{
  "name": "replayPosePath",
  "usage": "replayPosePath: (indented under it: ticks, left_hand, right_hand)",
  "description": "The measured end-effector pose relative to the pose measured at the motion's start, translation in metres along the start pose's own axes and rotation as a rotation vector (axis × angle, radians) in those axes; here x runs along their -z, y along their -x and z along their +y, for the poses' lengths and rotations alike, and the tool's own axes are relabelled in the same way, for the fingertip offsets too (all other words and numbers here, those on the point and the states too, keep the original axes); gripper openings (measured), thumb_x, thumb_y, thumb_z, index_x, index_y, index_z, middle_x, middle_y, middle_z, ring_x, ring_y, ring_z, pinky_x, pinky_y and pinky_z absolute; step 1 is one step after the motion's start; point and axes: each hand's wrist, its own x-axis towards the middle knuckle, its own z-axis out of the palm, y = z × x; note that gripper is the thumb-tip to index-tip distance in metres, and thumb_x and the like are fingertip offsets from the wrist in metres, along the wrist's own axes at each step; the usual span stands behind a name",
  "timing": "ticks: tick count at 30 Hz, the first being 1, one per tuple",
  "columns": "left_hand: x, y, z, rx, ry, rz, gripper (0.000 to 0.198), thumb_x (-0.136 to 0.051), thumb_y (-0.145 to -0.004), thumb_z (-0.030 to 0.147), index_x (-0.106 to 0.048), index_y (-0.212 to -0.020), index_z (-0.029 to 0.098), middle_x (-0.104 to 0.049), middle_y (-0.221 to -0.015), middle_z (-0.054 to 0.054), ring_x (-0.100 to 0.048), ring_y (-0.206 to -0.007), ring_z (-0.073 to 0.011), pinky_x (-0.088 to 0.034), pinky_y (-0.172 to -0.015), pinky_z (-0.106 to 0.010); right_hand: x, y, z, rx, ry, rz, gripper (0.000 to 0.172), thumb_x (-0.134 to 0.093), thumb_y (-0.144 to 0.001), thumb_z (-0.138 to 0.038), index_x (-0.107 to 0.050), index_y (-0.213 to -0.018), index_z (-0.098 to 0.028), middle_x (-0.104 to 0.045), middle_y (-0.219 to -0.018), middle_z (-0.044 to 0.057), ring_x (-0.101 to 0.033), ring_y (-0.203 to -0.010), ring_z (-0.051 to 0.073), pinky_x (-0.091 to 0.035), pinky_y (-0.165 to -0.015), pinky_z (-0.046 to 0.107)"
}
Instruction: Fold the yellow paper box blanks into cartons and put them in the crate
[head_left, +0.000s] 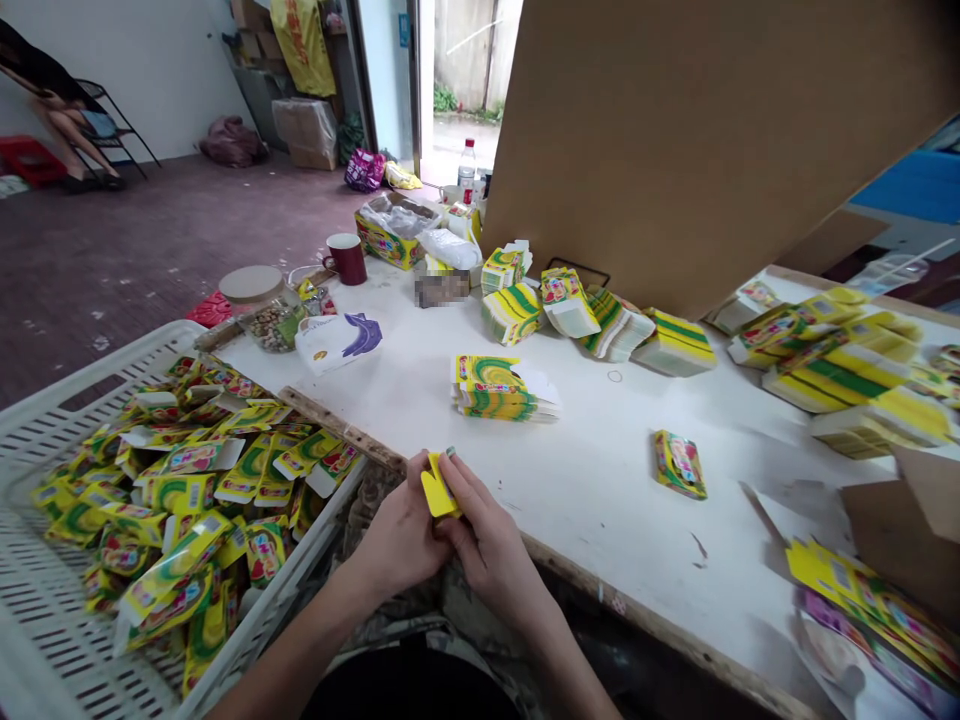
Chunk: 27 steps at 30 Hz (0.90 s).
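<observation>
A small yellow carton (pixel 436 492) is held between both hands above the table's front edge. My left hand (pixel 401 535) grips it from the left, its fingers curled. My right hand (pixel 486 535) closes on it from the other side, thumb tucked below and fingers along its edge. The fingers partly hide the carton. Just beyond the hands lies a stack of flat yellow-green cartons (pixel 491 388). To the right, one filled-out small crayon box (pixel 679 463) lies alone on the white table (pixel 585 520).
A white plastic basket (pixel 45 430) full of small cartons stands at left. Bundles of flat cartons (pixel 675 342) line the table's back. A maroon mug (pixel 346 260), a tissue pack (pixel 339 343) and a clear jar (pixel 271 322) stand at back left. A large cardboard sheet (pixel 660 130) rises behind.
</observation>
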Motion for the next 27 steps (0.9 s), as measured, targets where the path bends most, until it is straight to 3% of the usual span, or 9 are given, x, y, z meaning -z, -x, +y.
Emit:
replayPosePath:
  ticks: [3, 6, 10, 15, 18, 21, 23, 25, 27]
  left_hand:
    - [0.000, 0.000, -0.004, -0.043, -0.065, 0.093, 0.051, -0.058, -0.069, 0.013, -0.042, -0.117, 0.018, -0.052, -0.116, -0.014, -0.055, -0.111, -0.0303, -0.047, -0.094, -0.046]
    - [0.008, 0.004, -0.003, 0.093, -0.092, 0.070, 0.057, -0.063, -0.068, 0.015, -0.039, -0.119, 0.016, -0.055, -0.112, -0.014, -0.057, -0.106, -0.0294, -0.049, -0.089, -0.044]
    - [0.024, 0.010, -0.003, 0.178, -0.072, -0.011, 0.053, -0.069, -0.070, 0.027, -0.042, -0.115, 0.020, -0.062, -0.104, -0.009, -0.062, -0.095, -0.0259, -0.052, -0.082, -0.039]
    - [0.036, 0.005, -0.002, 0.185, 0.012, -0.140, 0.061, -0.074, -0.067, 0.030, -0.042, -0.118, 0.022, -0.066, -0.111, -0.008, -0.065, -0.097, -0.0250, -0.051, -0.084, -0.036]
    - [0.035, 0.002, -0.001, 0.160, -0.020, -0.104, 0.064, -0.073, -0.067, 0.032, -0.043, -0.122, 0.019, -0.065, -0.114, -0.012, -0.064, -0.102, -0.0287, -0.050, -0.088, -0.040]
    - [0.031, 0.005, -0.001, 0.163, 0.032, 0.010, 0.064, -0.075, -0.067, 0.034, -0.047, -0.123, 0.019, -0.066, -0.112, -0.012, -0.064, -0.102, -0.0301, -0.050, -0.088, -0.040]
    - [0.030, 0.008, -0.001, 0.211, 0.231, 0.168, 0.066, -0.078, -0.066, 0.033, -0.048, -0.124, 0.022, -0.066, -0.111, -0.009, -0.065, -0.099, -0.0267, -0.051, -0.086, -0.036]
    - [0.033, 0.011, -0.002, 0.252, 0.536, 0.485, 0.059, -0.077, -0.069, 0.038, -0.052, -0.121, 0.024, -0.066, -0.111, -0.005, -0.065, -0.092, -0.0206, -0.052, -0.080, -0.029]
    - [0.039, 0.012, -0.004, 0.291, 0.863, 0.841, 0.051, -0.068, -0.074, 0.055, -0.057, -0.113, 0.024, -0.065, -0.110, -0.004, -0.064, -0.089, -0.0176, -0.053, -0.078, -0.027]
  right_hand:
    - [0.000, -0.002, 0.001, 0.089, 0.097, 0.108, 0.046, -0.045, -0.091, -0.011, -0.056, -0.131, -0.032, -0.050, -0.142, 0.006, -0.046, -0.132, 0.019, -0.038, -0.109, 0.037]
    - [0.004, -0.003, 0.010, 0.093, 0.138, 0.227, 0.043, -0.044, -0.091, -0.011, -0.060, -0.125, -0.030, -0.050, -0.141, 0.009, -0.049, -0.129, 0.020, -0.042, -0.106, 0.037]
    - [0.017, -0.001, 0.016, 0.075, 0.265, -0.012, 0.040, -0.056, -0.088, -0.019, -0.060, -0.126, -0.027, -0.028, -0.155, 0.011, -0.037, -0.138, 0.027, -0.041, -0.106, 0.042]
    - [0.038, -0.004, 0.004, 0.006, 0.283, -0.206, 0.026, -0.060, -0.088, -0.027, -0.068, -0.113, -0.027, -0.044, -0.146, 0.012, -0.041, -0.135, 0.027, -0.040, -0.106, 0.043]
    - [0.036, -0.007, -0.001, -0.002, 0.249, -0.147, 0.033, -0.063, -0.086, -0.027, -0.064, -0.118, -0.026, -0.047, -0.143, 0.012, -0.040, -0.135, 0.027, -0.037, -0.108, 0.043]
    - [0.023, -0.010, -0.001, -0.001, 0.163, 0.002, 0.063, -0.063, -0.084, -0.026, -0.037, -0.142, -0.024, -0.043, -0.146, 0.013, -0.042, -0.134, 0.025, -0.037, -0.108, 0.044]
    - [0.021, -0.016, 0.000, 0.011, 0.132, 0.031, 0.078, -0.067, -0.081, -0.030, -0.025, -0.147, -0.023, -0.042, -0.146, 0.014, -0.051, -0.125, 0.024, -0.044, -0.103, 0.041]
    - [0.031, -0.028, 0.001, 0.028, 0.234, 0.104, 0.071, -0.070, -0.079, -0.035, -0.037, -0.141, -0.022, -0.054, -0.135, 0.013, -0.061, -0.110, 0.022, -0.051, -0.094, 0.037]
    - [0.052, -0.047, 0.004, 0.025, 0.438, 0.269, 0.045, -0.064, -0.083, -0.036, -0.056, -0.124, -0.023, -0.066, -0.114, 0.009, -0.064, -0.095, 0.021, -0.053, -0.086, 0.035]
